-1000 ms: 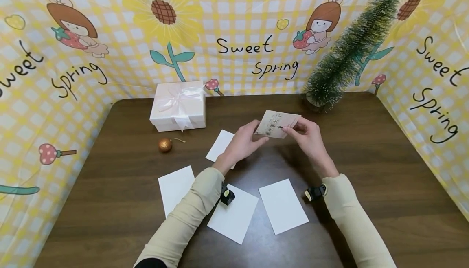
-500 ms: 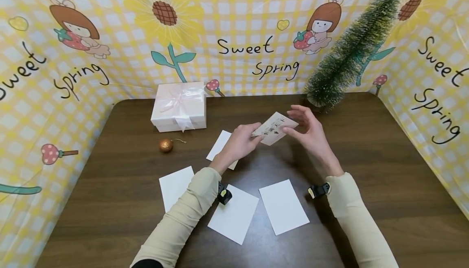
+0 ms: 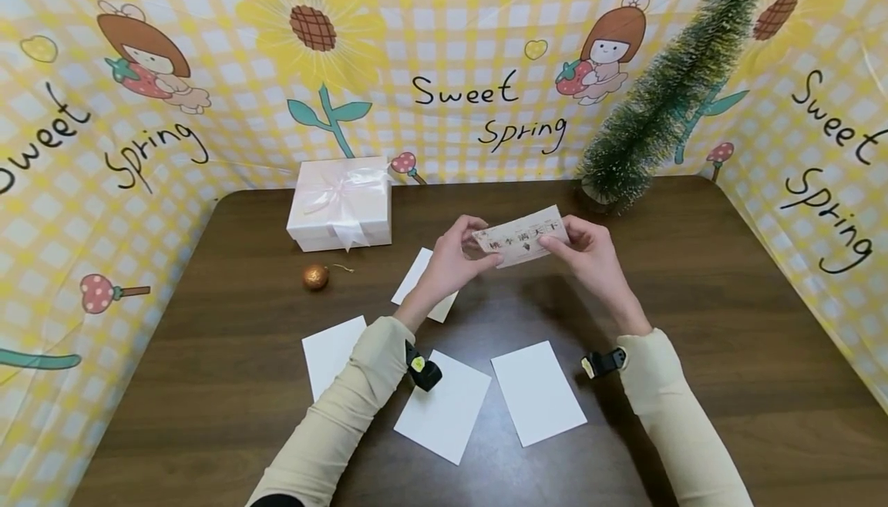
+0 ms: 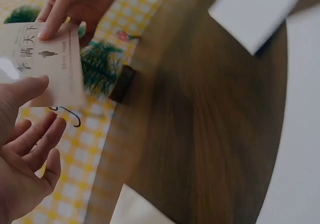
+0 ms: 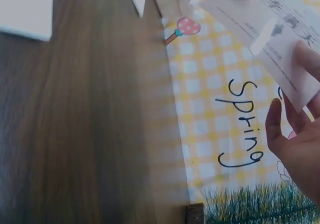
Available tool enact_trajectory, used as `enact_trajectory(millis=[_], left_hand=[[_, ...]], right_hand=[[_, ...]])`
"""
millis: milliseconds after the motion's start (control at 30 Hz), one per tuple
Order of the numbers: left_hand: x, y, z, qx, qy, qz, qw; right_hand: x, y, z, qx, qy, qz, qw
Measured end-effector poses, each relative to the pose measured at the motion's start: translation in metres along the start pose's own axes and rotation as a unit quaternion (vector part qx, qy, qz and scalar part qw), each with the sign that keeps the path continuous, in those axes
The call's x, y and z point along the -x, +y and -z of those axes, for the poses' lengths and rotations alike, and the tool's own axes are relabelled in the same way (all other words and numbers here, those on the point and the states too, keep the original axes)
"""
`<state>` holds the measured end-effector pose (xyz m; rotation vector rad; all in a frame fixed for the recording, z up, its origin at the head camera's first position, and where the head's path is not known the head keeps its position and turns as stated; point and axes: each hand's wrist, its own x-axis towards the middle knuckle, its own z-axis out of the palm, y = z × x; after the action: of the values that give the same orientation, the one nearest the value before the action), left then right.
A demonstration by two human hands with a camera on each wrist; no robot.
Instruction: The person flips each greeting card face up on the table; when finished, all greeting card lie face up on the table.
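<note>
A printed card (image 3: pixel 522 237) with a row of dark characters is raised above the far middle of the table, between both hands. My left hand (image 3: pixel 454 259) pinches its left end, thumb on the printed face. At the opposite end my right hand (image 3: pixel 588 254) grips the card with its thumb in front and fingers partly behind. The left wrist view shows the left thumb (image 4: pixel 31 89) across the card (image 4: pixel 60 74), the lower fingers loosely bent off it. In the right wrist view, the right thumb (image 5: pixel 307 59) lies on the card's face.
Several white cards lie on the brown table, among them one at front centre (image 3: pixel 444 414) and one to its right (image 3: pixel 539 393). Behind them are a white gift box (image 3: pixel 340 203) with a ribbon, a copper ornament ball (image 3: pixel 315 277) and a bristly green tree (image 3: pixel 645 122) near the patterned cloth (image 3: pixel 486 21).
The card has turned from a steep slant to nearly level, its print facing me. My right fingers, lifted off its edge half a second ago, have closed on it; my left hand has shifted its hold.
</note>
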<state>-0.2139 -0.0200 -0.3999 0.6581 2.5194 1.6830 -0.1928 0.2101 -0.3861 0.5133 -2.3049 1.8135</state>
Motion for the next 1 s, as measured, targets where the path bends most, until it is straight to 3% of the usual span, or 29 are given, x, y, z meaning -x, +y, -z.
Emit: enact_trajectory(millis=[100,200,333,567,667,800,900,1000], left_hand=[[0.0,0.003,-0.002,0.02,-0.01,0.001,0.9997],[0.001,0.005,-0.004,0.012,-0.02,-0.008,0.9997],[0.002,0.009,0.0,-0.002,-0.023,-0.012,0.9997],[0.002,0.014,0.009,-0.01,-0.068,-0.017,0.9975],[0.001,0.013,0.008,-0.019,-0.044,-0.01,0.9988],[0.0,0.01,0.002,-0.049,0.01,0.012,0.9987],[-0.002,0.007,-0.005,-0.076,0.031,0.031,0.9961],[-0.002,0.002,-0.013,-0.098,0.034,0.055,0.9931]], right_hand=[[-0.001,0.006,0.0,-0.023,0.015,0.01,0.9996],[-0.001,0.006,-0.002,-0.029,0.018,0.002,0.9994],[0.002,0.007,-0.001,-0.01,0.02,-0.027,0.9994],[0.007,0.012,0.006,0.017,0.018,-0.045,0.9987],[0.008,0.013,0.007,0.027,0.021,-0.056,0.9979],[0.007,0.014,0.005,0.085,0.032,-0.085,0.9923],[0.006,0.016,0.003,0.153,0.03,-0.106,0.9821],[0.007,0.02,0.002,0.211,0.017,-0.115,0.9705]])
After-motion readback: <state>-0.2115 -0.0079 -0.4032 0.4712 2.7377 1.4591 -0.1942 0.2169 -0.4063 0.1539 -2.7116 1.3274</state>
